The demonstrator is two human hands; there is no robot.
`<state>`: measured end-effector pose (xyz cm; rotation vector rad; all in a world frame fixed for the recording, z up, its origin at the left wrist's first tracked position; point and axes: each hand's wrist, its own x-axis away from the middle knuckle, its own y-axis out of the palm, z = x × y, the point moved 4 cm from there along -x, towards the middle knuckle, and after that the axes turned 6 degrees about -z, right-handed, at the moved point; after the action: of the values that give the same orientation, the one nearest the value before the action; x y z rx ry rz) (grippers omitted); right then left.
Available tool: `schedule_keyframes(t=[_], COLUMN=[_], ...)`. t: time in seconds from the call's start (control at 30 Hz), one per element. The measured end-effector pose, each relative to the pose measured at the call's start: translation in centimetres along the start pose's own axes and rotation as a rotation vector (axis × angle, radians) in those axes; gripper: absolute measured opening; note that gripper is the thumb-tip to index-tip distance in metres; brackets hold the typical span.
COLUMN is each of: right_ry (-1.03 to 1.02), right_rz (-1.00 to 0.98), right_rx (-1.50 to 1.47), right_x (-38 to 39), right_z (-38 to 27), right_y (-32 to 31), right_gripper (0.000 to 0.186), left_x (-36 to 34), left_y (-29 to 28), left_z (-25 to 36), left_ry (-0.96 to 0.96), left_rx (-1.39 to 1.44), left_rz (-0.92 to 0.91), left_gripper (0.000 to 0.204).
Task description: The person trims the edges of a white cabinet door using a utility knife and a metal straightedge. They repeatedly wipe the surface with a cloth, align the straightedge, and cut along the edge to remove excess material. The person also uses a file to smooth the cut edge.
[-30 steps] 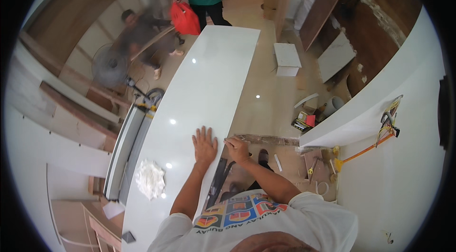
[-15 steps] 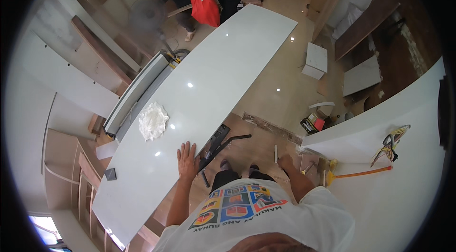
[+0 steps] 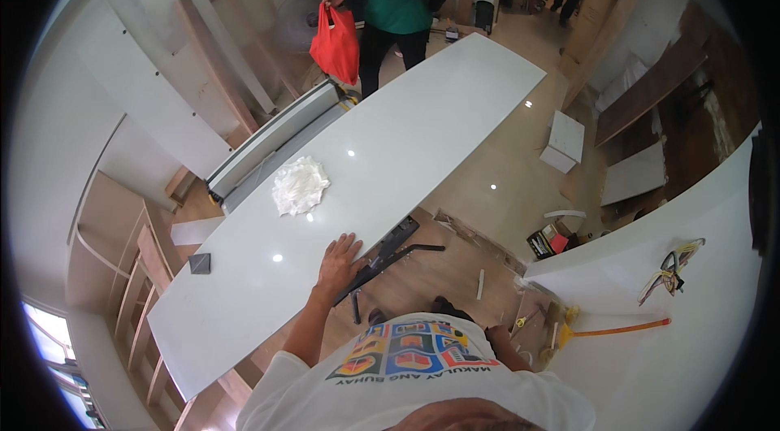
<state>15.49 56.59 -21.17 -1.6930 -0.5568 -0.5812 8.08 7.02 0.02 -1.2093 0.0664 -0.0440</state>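
Touching white panel (image 3: 357, 187): left hand (image 3: 339, 264), nearer, fingers apart, nothing clamped.
Panel position: beneath that palm, long axis lower-left to upper-right.
Right hand (image 3: 494, 337): off panel (grip: cannot tell).

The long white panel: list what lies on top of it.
A crumpled white bundle, a small dark grey square and the left hand are on the panel. The surface directly beneath each is covered and cannot be seen.

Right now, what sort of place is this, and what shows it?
Probably a room under renovation: loose wires stick out of the right wall, bare wood framing stands at the left, and a white panel lies under the left hand.
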Motion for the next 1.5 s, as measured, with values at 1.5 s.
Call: schedule_keyframes(t=[1.5], right_ry=[-0.558], right_rz=[0.199], right_rx=[0.218], right_x=[-6.6], right_z=[-11.2], right_y=[5.7], right_gripper=[0.03], left_x=[8.1], left_y=[-0.6], left_z=[-3.5], left_ry=[-0.042], left_rx=[-0.006], left_rz=[0.052], left_gripper=[0.053])
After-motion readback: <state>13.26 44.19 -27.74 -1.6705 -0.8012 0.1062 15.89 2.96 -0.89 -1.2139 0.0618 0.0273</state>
